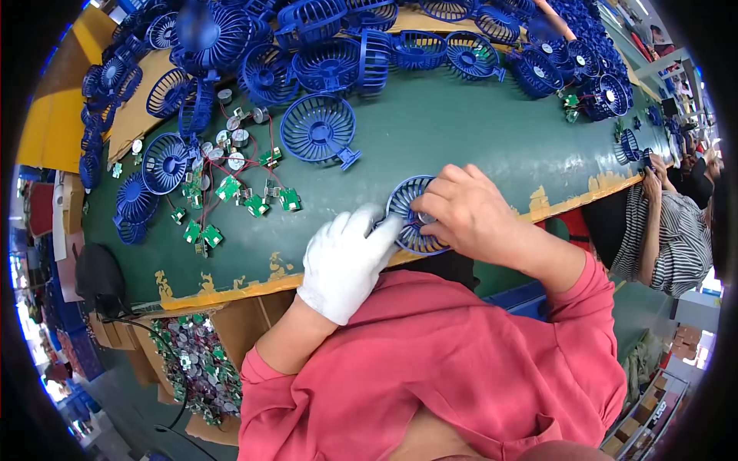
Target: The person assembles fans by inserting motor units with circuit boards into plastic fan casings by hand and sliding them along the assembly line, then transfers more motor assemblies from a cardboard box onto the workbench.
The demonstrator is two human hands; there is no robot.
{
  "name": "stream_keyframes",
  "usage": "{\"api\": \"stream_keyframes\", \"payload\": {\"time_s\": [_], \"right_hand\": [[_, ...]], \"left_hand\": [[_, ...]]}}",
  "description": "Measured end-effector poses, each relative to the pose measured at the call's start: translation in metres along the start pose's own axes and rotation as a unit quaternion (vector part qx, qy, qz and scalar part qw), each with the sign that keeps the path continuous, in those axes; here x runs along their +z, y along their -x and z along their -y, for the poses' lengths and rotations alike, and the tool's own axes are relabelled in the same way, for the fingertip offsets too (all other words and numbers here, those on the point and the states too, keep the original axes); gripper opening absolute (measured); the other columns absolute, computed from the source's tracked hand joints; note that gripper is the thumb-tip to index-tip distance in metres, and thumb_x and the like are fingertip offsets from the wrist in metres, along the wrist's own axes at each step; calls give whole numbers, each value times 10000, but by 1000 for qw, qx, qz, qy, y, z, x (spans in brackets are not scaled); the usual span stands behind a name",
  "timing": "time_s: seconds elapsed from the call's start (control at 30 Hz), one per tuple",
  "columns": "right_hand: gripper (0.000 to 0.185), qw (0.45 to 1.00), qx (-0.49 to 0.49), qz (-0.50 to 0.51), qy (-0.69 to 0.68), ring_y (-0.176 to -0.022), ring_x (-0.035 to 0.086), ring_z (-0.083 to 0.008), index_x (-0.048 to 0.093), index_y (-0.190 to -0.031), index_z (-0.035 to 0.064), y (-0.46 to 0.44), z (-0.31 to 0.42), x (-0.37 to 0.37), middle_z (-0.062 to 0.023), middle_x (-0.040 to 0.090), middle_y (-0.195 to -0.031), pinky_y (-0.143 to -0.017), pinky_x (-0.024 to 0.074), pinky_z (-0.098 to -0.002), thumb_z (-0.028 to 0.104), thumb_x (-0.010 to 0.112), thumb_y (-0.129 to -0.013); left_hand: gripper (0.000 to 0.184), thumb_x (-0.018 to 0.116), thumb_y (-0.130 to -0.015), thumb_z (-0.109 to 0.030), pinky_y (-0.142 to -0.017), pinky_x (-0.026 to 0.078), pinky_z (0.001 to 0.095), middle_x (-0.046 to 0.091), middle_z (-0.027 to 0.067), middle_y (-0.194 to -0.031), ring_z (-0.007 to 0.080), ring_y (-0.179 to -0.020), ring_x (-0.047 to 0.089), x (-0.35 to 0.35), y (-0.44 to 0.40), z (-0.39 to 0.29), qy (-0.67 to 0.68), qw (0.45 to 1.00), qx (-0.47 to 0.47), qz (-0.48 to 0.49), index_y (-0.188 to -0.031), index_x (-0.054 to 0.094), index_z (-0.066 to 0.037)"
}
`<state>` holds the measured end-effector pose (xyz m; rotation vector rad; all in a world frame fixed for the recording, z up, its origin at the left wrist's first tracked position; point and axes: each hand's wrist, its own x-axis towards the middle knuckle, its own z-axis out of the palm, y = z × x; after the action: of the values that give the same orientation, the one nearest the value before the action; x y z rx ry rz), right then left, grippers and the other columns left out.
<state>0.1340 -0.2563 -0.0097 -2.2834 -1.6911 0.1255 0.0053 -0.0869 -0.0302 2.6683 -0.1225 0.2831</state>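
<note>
A blue fan housing (421, 244) stands tilted at the table's front edge, close to my body. My left hand (342, 257), in a white glove, grips the housing's left rim between thumb and fingers. My bare right hand (470, 215) reaches over its right side, fingers curled into the open face. Between those fingertips shows part of a small silvery motor (425, 218) at the housing's middle. My fingers hide much of the hub. Another blue fan housing (319, 129) lies face up farther back on the green table.
Motors wired to green circuit boards (229, 187) lie in a loose heap at left. Many blue housings (327, 63) are piled along the back. A box of motors and boards (201, 369) sits below the table at left. A co-worker in a striped top (676, 238) works at right.
</note>
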Motion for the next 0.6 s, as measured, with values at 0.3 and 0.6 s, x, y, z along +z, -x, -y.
{"api": "stream_keyframes", "payload": {"time_s": [0.3, 0.6], "right_hand": [[61, 996, -67, 28, 60, -789, 551, -240, 589, -744, 68, -13, 6, -1, -78, 584, -739, -702, 410, -349, 108, 605, -701], [35, 973, -131, 114, 153, -761, 550, -194, 621, -670, 85, -24, 7, -1, -57, 579, -696, -680, 387, -322, 89, 586, -671]], "left_hand": [[343, 719, -687, -202, -660, 461, 348, 559, 23, -873, 217, -774, 542, -8, 0, 10, -22, 999, 39, 8, -1023, 660, -166], [351, 721, -681, -223, -707, 438, 363, 533, 34, -857, 228, -805, 524, -5, -1, 10, -10, 999, 30, 17, -1024, 662, -178]]}}
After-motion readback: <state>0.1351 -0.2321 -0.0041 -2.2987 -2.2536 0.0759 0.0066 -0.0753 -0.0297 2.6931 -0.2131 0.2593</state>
